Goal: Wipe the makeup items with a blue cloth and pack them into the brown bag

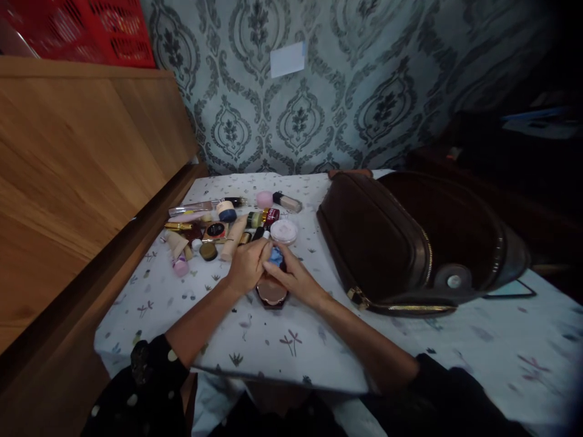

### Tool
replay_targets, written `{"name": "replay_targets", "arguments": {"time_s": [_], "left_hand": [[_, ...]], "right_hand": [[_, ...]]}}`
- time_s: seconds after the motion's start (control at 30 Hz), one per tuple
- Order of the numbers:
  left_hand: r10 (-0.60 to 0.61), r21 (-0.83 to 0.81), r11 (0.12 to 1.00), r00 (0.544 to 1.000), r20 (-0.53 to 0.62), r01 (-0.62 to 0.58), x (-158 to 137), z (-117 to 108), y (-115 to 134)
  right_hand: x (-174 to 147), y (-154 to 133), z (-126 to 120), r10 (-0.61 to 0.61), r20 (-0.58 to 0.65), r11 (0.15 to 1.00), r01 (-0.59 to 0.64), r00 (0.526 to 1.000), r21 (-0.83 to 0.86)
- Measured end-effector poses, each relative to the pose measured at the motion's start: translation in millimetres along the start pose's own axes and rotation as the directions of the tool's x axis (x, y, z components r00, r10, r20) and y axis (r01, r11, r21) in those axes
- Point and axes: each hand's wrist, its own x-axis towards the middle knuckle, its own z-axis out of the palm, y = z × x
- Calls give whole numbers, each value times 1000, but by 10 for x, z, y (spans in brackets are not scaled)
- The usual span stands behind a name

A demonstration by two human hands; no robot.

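Observation:
Both hands meet over a dark compact point(272, 292) with a tan, rounded face, low over the table's front half. My left hand point(246, 266) is closed at its upper left edge, fingertips partly hidden. From the other side my right hand point(297, 278) wraps its upper part, thumb reaching across toward the left hand. Something blue point(276, 256) shows between the hands; what it is I cannot make out. Just beyond the fingers lie a round pale powder case point(284, 231), a beige tube point(234, 238) and a small jar with a dark lid point(208, 251).
More cosmetics cluster at the left, including a blue-and-cream jar point(226, 210), a pink jar point(264, 199) and a foundation bottle point(288, 201). A brown bag point(378, 243) lies unzipped at the right on the patterned tablecloth point(246, 340). Wooden furniture point(91, 139) borders the left.

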Motion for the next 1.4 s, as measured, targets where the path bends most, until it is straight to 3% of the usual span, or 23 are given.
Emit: {"name": "replay_targets", "arguments": {"time_s": [0.1, 0.2, 0.3, 0.37, 0.43, 0.57, 0.67, 0.77, 0.97, 1.1, 1.23, 1.4], "left_hand": [[-27, -30, 999, 999, -34, 26, -12, 24, 14], [-79, -45, 996, 993, -83, 75, 33, -19, 46], [-125, -74, 990, 990, -64, 120, 97, -113, 81], [-152, -102, 983, 988, -11, 150, 109, -196, 93], [-193, -135, 970, 979, 67, 201, 79, -291, 84], [-300, -230, 908, 927, 226, 351, -60, -472, -3], [-327, -293, 874, 916, 234, 387, -150, -523, -67], [-292, -282, 887, 918, 269, 365, -195, -482, -52], [-151, -329, 899, 911, 383, 288, -158, -400, 63], [-88, -286, 933, 908, 410, 220, -78, -452, 100], [-28, -174, 980, 930, 365, 98, -101, -506, 222], [96, -47, 995, 973, 210, -88, -314, -432, 316]], "right_hand": [[-103, -57, -3, 32, -66, 989, -41, 997, -142], [-227, -164, -23, -65, -128, 944, 19, 990, -330], [-319, -268, -20, -175, 88, 823, 195, 981, -534], [-343, -316, -3, -144, 227, 742, 256, 963, -619], [-340, -337, 14, -121, 257, 721, 263, 959, -641], [-298, -285, 27, -84, 92, 908, 114, 992, -403], [-266, -179, 6, 5, -31, 989, -9, 1000, -150], [-264, -82, -63, 32, -29, 997, -34, 999, -63], [-384, -32, -299, 25, 159, 984, -53, 987, 169], [-416, -39, -350, 29, 189, 969, -73, 982, 235], [-407, -23, -323, 20, 150, 974, -54, 988, 222], [-415, -19, -291, 27, 93, 988, -41, 995, 150]]}}
